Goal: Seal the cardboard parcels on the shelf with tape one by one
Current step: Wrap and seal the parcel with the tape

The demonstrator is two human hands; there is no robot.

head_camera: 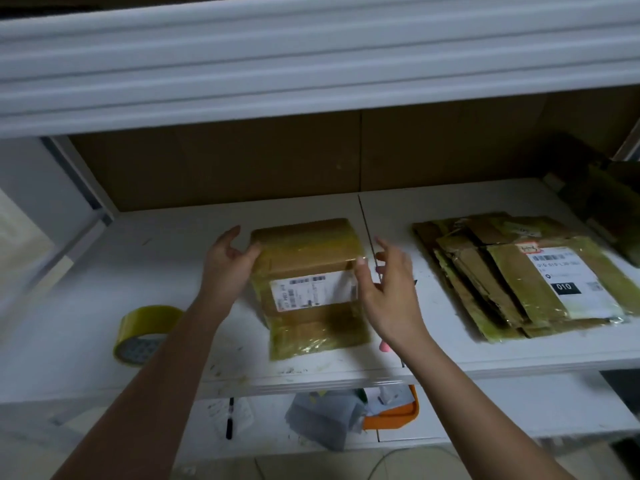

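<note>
The cardboard parcel [310, 289] lay flat mid-shelf [104, 271], label up and already banded w/ yellowish tape, btwn the tape roll [145, 334] on its left and a pile of flattened taped cartons [512, 275] well apart on the right. Left hand [227, 261] touched its left edge and right hand [384, 282] its right edge, both w/ relaxed, uncurled fingers, gripping nothing. Probably the step was squaring up or checking this box; the next move likely called for closing both hands on its sides to turn or shift it, or reaching for the roll.
</note>
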